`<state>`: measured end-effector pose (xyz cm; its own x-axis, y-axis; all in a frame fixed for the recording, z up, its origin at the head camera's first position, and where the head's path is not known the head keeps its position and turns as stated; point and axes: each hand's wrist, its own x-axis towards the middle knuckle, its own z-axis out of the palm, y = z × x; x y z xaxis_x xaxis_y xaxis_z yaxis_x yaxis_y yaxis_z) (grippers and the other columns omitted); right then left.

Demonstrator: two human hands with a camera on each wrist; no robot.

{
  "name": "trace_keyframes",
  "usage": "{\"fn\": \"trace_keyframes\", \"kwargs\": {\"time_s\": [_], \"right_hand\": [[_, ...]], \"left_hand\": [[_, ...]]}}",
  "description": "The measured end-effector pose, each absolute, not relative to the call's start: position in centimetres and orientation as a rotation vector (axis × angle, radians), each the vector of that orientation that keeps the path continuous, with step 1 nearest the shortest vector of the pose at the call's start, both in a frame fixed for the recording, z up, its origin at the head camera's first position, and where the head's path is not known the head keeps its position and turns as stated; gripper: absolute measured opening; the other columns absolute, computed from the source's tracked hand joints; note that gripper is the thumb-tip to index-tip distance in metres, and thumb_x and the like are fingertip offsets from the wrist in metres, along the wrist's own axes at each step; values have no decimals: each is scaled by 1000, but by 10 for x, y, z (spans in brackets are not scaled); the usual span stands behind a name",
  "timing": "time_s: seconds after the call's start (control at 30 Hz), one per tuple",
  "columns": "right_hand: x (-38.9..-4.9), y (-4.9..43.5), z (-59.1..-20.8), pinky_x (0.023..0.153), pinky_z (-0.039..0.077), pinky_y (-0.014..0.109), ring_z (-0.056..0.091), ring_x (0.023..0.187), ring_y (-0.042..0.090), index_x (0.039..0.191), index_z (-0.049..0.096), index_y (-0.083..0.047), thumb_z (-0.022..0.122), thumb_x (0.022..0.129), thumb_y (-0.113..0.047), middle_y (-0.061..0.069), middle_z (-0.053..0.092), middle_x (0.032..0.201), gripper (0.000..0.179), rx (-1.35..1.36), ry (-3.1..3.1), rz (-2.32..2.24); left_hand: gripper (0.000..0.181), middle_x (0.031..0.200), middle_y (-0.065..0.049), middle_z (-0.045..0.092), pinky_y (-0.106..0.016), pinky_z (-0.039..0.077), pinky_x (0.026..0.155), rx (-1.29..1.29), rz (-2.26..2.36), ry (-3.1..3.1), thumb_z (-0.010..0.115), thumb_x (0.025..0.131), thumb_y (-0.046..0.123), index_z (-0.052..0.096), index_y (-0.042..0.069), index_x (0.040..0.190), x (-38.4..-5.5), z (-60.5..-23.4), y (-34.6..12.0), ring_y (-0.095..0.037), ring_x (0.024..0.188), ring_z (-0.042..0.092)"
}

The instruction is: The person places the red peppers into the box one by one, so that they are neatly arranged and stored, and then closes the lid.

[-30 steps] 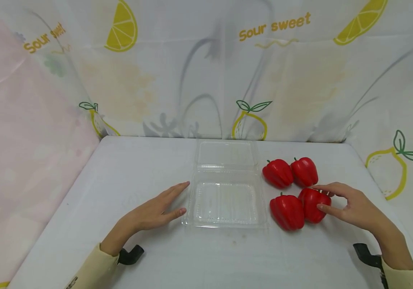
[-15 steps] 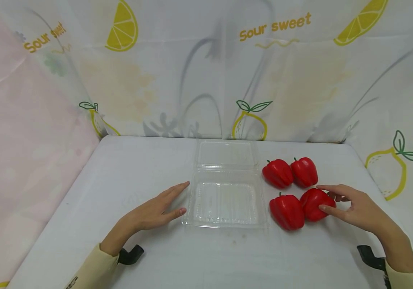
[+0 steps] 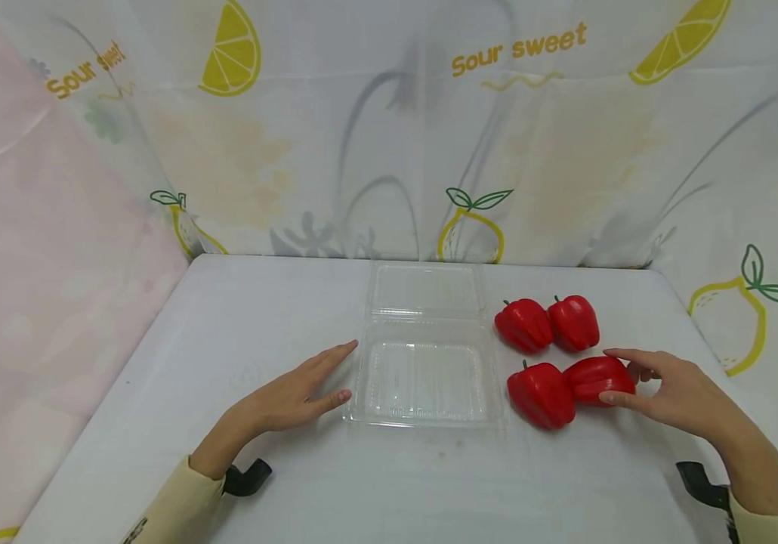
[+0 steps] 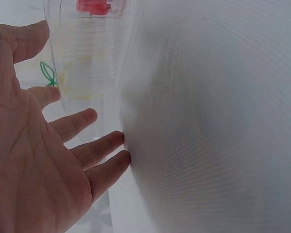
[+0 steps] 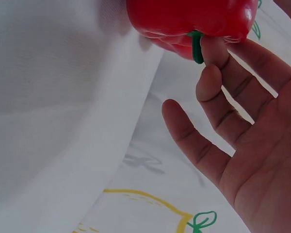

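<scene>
We look down on a white-covered table [image 3: 430, 483] whose far edge meets a pale, lightly creased backdrop [image 3: 334, 136], with a pink panel [image 3: 35, 227] rising along the left side. Across the backdrop we see yellow lemon slices [image 3: 233, 49], outlined lemons [image 3: 470, 236] with green leaves, and grey plant shapes. The orange lettering [image 3: 520, 48] reads "Sour sweet"; we find the same words [image 3: 85, 72] farther left, distorted by a fold. A dark mark on the left sleeve [image 3: 171, 506] is too small for us to read. On the table the right hand [image 3: 684, 393] pinches a red pepper [image 3: 596, 380] between thumb and fingers, its green stem turned toward that hand, right beside a second pepper [image 3: 541, 394]; two more peppers [image 3: 523, 326] sit behind. The left hand [image 3: 287, 397] holds nothing, fingers extended beside an open transparent container [image 3: 423, 381].
</scene>
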<state>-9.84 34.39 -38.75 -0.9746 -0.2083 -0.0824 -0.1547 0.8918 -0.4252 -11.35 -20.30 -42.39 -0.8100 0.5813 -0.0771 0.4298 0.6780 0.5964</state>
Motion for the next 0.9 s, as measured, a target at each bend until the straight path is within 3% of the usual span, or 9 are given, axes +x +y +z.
{"fn": "trace_keyframes", "kwargs": {"time_s": [0.13,0.3,0.43,0.6,0.9], "right_hand": [[-99,343,-385,61,51,34,54,95,32,133,57,-2,89,67,-45,6,60,97,85,-324,2933,-612],[-99,343,-383,62,50,34,53,96,32,130,59,-1,93,63,-39,5,60,96,84,-393,2960,-605],[-98,343,-384,67,56,48,50,102,38,128,60,-3,94,61,-39,16,60,109,83,-405,2987,-616],[-99,344,-387,77,50,67,44,113,46,129,58,-3,93,63,-40,26,55,125,83,-390,2981,-660],[-97,346,-391,78,50,67,45,115,46,131,55,-1,92,66,-35,26,53,128,82,-377,2947,-757]], "left_hand": [[74,161,7,19,-50,26,114,804,835,2630,48,98,58,12,35,159,-113,-423,-203,-20,147,21],[74,161,7,19,-51,26,114,795,832,2628,48,98,58,12,35,159,-113,-421,-202,-20,146,21],[73,161,7,19,-50,25,114,794,830,2625,47,98,58,12,34,159,-113,-422,-202,-20,147,21],[74,161,7,19,-50,26,114,792,830,2629,48,98,58,13,34,159,-113,-423,-203,-20,146,21],[74,161,6,20,-52,26,114,778,842,2620,48,98,58,13,35,158,-112,-422,-203,-21,146,22]]}}
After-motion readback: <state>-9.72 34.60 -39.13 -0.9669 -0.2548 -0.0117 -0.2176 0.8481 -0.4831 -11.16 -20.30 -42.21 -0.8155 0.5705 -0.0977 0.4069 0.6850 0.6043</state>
